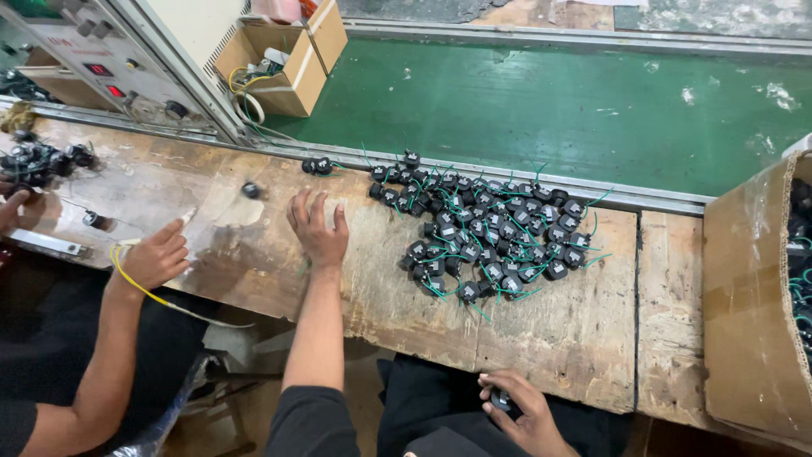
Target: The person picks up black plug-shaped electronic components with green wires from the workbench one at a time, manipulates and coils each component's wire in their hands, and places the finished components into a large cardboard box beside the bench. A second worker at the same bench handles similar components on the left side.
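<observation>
My left hand (318,230) lies flat on the worn wooden bench (558,330), fingers spread, holding nothing. It rests just left of a heap of small black coil parts with green wires (486,233). My right hand (523,412) is low by my lap, below the bench's front edge, with its fingers closed on one small black part (501,399). A single black part (250,189) lies on the bench beyond my left hand.
A co-worker's hand (156,254) at the left holds a yellow wire (135,283). A test machine (101,68) and an open cardboard box (292,59) stand at the back left. Behind the bench runs a green conveyor belt (550,101). A carton of parts (757,305) stands at the right.
</observation>
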`<state>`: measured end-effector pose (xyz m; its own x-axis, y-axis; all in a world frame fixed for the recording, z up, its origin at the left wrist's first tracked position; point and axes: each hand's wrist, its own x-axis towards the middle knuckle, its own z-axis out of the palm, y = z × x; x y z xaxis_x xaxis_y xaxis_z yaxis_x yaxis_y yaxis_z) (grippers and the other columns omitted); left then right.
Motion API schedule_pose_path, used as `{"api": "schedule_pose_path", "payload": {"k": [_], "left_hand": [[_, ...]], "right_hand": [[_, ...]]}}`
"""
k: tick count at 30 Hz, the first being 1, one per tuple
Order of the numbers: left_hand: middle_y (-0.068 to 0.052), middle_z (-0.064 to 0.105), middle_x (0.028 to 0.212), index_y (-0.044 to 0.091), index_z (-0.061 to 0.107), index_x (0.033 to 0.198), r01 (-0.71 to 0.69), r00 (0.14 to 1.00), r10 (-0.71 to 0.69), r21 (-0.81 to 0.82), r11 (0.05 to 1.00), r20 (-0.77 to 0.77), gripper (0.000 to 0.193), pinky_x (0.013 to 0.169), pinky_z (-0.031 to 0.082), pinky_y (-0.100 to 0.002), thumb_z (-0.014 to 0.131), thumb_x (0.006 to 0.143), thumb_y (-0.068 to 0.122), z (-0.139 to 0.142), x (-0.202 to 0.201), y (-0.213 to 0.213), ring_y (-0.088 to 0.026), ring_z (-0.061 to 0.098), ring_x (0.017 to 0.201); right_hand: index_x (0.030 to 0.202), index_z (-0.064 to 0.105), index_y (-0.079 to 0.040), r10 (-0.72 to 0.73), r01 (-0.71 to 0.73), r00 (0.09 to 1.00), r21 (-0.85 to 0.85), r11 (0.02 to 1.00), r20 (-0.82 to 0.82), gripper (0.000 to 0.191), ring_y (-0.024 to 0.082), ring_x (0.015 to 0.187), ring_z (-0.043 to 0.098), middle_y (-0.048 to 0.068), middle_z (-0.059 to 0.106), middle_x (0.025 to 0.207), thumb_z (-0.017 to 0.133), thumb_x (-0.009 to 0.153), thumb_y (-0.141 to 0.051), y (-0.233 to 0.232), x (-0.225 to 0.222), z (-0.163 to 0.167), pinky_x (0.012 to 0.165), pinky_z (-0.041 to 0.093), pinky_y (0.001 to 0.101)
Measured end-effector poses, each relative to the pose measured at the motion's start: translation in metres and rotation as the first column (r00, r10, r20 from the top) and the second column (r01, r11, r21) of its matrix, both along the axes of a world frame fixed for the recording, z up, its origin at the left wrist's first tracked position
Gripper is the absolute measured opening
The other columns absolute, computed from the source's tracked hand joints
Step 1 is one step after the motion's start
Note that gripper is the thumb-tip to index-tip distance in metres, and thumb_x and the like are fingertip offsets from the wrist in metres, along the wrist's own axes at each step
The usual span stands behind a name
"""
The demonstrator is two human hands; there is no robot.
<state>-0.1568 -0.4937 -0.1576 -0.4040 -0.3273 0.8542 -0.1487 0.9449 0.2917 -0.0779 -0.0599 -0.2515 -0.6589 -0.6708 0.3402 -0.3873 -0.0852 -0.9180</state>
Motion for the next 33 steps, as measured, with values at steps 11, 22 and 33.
{"api": "schedule_pose_path", "payload": {"k": [11, 22, 33], "left_hand": [[-0.025, 0.046, 0.146, 0.005, 0.057, 0.142, -0.127, 0.901, 0.048, 0.156, 0.98, 0.431, 0.072, 0.112, 0.025, -0.065, 0.077, 0.087, 0.047, 0.065, -0.048, -0.019, -0.049, 0.037, 0.136], [-0.009, 0.063, 0.14, 0.013, 0.065, 0.134, 0.278, 0.785, -0.431, 0.367, 0.887, 0.445, 0.039, 0.121, 0.036, -0.049, 0.065, 0.095, 0.02, 0.001, 0.015, 0.01, -0.04, 0.045, 0.141], [-0.007, 0.069, 0.128, 0.013, 0.066, 0.123, 0.398, 0.917, -0.385, 0.168, 0.902, -0.102, 0.022, 0.121, 0.041, -0.047, 0.063, 0.104, 0.024, 0.013, 0.078, -0.002, -0.032, 0.064, 0.126]], "right_hand": [[0.121, 0.068, -0.001, -0.036, 0.035, 0.999, 0.077, 0.996, 0.017, 0.044, 0.019, 0.091, 0.075, 0.011, 0.07, 0.109, 0.076, 0.078, 0.008, -0.006, 0.03, 0.011, 0.082, 0.059, 0.0317], [0.118, 0.069, -0.001, -0.04, 0.037, 0.997, 0.06, 0.998, 0.061, 0.04, 0.022, 0.093, 0.075, 0.011, 0.073, 0.105, 0.077, 0.08, 0.007, -0.039, 0.02, 0.015, 0.084, 0.058, 0.0324], [0.11, 0.072, -0.003, -0.096, 0.097, 0.995, 0.112, 0.989, -0.02, 0.031, 0.021, 0.091, 0.075, 0.01, 0.074, 0.103, 0.077, 0.079, 0.004, -0.032, 0.046, 0.027, 0.08, 0.059, 0.0314]]}}
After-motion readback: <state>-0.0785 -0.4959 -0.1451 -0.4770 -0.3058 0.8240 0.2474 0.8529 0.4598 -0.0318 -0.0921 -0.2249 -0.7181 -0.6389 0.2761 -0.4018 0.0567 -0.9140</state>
